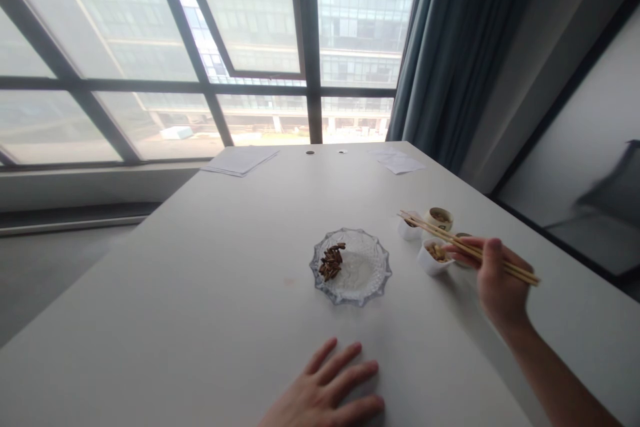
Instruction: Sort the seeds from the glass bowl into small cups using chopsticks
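Note:
My right hand (503, 283) is closed around a pair of wooden chopsticks (450, 238). Their tips reach over a small white cup (410, 231) with dark bits in it. Nearer to me, a second white cup (425, 261) contains pale tan pieces. Behind these stands a round cream cup (445, 220), and another cup is partly hidden by my fingers. A scalloped clear glass plate (373, 280) lies to the left of the cups, with a pile of long brown pieces (332, 262) on its left side. Fingers spread, my left hand (330, 383) rests flat on the table in front of the plate.
The white table (200, 300) extends to a large window (250, 27). Paper sheets (240, 160) lie at its far left corner, and more papers (399, 161) at the far right. A dark blue curtain (450, 47) hangs beyond the right edge.

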Available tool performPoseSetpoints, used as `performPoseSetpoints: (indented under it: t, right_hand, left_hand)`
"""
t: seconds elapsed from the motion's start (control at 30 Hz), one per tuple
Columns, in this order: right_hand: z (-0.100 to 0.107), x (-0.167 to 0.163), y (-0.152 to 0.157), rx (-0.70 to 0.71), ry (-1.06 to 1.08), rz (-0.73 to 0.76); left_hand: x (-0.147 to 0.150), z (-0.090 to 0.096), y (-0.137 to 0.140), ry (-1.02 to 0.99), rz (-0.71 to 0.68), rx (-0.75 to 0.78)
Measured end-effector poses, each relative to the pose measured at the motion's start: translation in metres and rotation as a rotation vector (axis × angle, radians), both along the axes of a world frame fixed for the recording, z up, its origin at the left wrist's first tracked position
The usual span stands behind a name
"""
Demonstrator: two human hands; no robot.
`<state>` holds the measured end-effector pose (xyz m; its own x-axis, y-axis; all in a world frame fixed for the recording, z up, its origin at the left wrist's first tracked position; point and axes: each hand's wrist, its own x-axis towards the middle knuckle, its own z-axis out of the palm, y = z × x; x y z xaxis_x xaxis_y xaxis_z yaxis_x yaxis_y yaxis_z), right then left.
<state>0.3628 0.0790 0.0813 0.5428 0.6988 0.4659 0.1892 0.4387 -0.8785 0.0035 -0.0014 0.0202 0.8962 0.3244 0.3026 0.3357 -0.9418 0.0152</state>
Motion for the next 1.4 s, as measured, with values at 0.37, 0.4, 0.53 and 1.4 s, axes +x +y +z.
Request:
performPoseSetpoints:
  t: [0.37, 0.4, 0.53, 1.4]
  right_hand:
    - [-0.022, -0.06, -0.019, -0.164, -0.044, 0.532]
    - [-0.024, -0.062, -0.019, -0.174, -0.051, 0.558]
    - [-0.028, -0.069, -0.018, -0.207, -0.037, 0.614]
    - [-0.006, 0.005, 0.007, -0.033, 0.253, -0.048]
  left_hand:
    - [0.0, -0.002, 0.0, -0.001, 0.002, -0.021]
    - [0.0, -0.002, 0.0, -0.002, 0.002, -0.018]
    - [0.0, -0.004, -0.001, -0.008, 0.005, -0.008]
    - [-0.001, -0.006, 0.0, 0.028, 0.001, 0.002]
